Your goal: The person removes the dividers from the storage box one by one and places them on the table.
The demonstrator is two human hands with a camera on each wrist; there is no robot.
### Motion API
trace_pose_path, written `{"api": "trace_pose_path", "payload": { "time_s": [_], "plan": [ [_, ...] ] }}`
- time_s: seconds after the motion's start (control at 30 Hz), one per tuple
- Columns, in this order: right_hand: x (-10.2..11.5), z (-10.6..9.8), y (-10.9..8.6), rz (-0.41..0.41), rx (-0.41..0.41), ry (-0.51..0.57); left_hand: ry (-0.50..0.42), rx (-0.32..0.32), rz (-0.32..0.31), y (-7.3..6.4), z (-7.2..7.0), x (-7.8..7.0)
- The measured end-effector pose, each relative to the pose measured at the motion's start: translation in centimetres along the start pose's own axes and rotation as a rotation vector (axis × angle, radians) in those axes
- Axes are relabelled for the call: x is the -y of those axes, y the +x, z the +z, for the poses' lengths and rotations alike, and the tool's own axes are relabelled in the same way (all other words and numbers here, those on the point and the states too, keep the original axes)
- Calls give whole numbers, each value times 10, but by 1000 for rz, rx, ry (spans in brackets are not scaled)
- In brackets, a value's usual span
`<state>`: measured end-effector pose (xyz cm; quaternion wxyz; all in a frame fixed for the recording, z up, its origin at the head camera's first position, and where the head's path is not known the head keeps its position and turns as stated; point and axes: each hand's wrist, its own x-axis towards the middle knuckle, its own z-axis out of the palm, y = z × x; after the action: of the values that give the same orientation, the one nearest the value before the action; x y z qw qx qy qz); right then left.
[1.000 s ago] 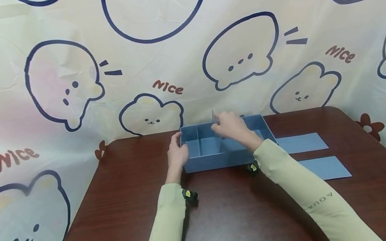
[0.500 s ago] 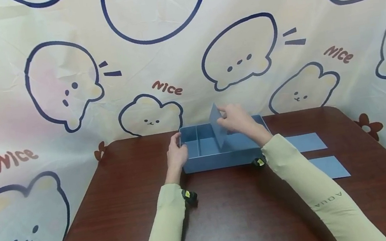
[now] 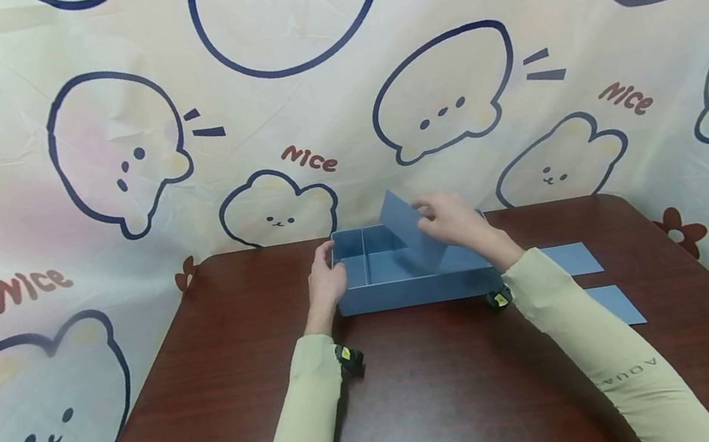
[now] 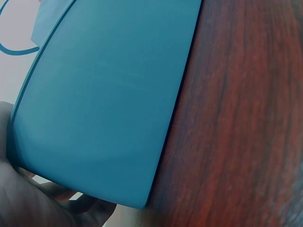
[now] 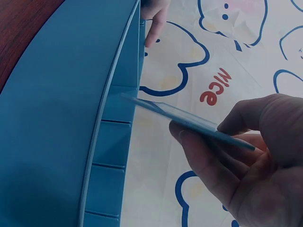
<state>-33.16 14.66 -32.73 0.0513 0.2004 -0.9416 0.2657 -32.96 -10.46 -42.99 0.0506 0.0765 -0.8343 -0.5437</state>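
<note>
A blue storage box (image 3: pixel 416 291) stands near the far edge of the table, one upright divider fitted toward its left end. My left hand (image 3: pixel 327 284) holds the box's left end; in the left wrist view its thumb is at the rim and the fingers wrap the end wall (image 4: pixel 104 94). Between thumb and fingers, my right hand (image 3: pixel 454 220) pinches a flat blue divider panel (image 3: pixel 413 231). The panel is tilted over the wider compartment and rises above the rim. In the right wrist view the panel (image 5: pixel 189 122) appears nearly edge-on, beside the slotted inner wall (image 5: pixel 109 146).
Two more flat blue panels, a farther one (image 3: pixel 573 259) and a nearer one (image 3: pixel 617 305), lie on the brown table (image 3: pixel 410 411) right of the box. Behind the table hangs a cartoon-printed cloth (image 3: pixel 339 116).
My right hand has lifted the divider panel from low in the box and moved right; the panel has gone from upright to tilted. The left hand stays on the box's left end.
</note>
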Motion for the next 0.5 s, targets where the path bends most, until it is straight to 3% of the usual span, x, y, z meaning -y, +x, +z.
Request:
{"api": "trace_pose_path", "payload": {
  "time_s": [0.3,0.5],
  "plan": [
    [-6,-11,-20,18,-23,-31,0,12,-2,0,0,-2],
    [-14,-13,-33,-59,-64,-64,-5,7,-4,0,0,-2]
  ]
}}
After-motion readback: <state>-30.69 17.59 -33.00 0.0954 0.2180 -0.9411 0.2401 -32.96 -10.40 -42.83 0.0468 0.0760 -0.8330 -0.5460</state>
